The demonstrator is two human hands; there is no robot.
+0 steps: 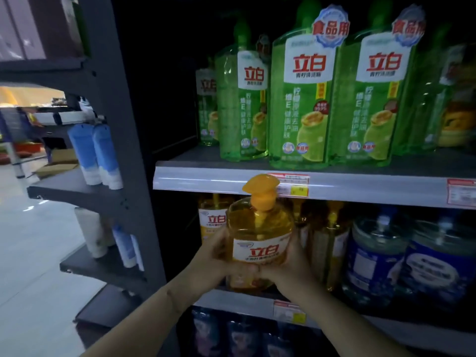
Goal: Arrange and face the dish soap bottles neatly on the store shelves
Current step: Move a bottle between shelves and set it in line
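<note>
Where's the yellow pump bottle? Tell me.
Head view, lower centre: the yellow pump bottle held between left hand and right hand, left of blue jugs.

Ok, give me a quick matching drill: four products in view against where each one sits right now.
1 yellow pump bottle
2 green bottles
3 blue jugs
4 white-and-blue tubes

A side rack, far left
B upper shelf
C between left hand and right hand
D lower shelf, right side

Pairs: 1-C, 2-B, 3-D, 4-A
</note>
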